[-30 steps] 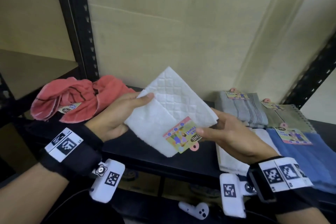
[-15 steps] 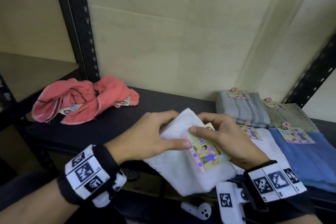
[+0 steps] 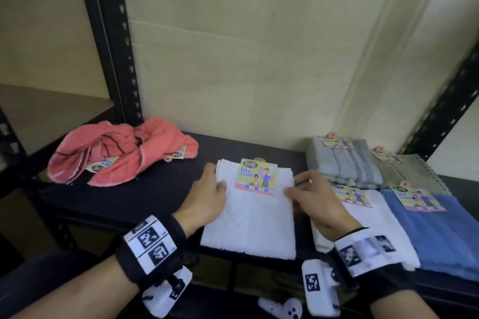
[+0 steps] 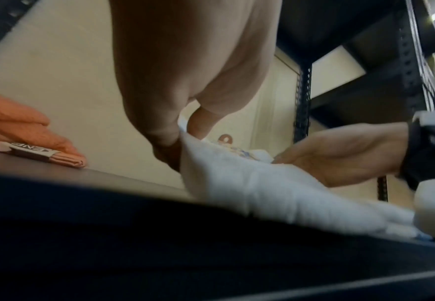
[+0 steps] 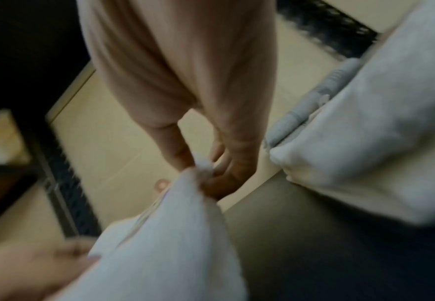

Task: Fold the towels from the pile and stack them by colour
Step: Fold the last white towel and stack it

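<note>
A folded white towel [image 3: 248,217] lies flat on the black shelf [image 3: 155,189], its "Face Towel" label [image 3: 256,176] facing up at the far edge. My left hand [image 3: 216,176] grips the towel's far left edge, thumb on top. My right hand [image 3: 293,185] pinches its far right corner. In the left wrist view the left hand [image 4: 180,140] pinches the white towel [image 4: 262,183]. In the blurred right wrist view the right hand [image 5: 203,171] pinches a bunched corner of the towel [image 5: 164,244].
A crumpled red towel pile [image 3: 121,150] sits at the left. On the right lie a white stack [image 3: 363,225], a blue towel [image 3: 456,233], a grey striped stack [image 3: 342,160] and an olive towel [image 3: 407,171]. A black upright post [image 3: 111,41] stands behind the pile.
The white towel was held up in the air, then came down and now lies flat on the shelf, label up. Both hands moved down with it to its far corners.
</note>
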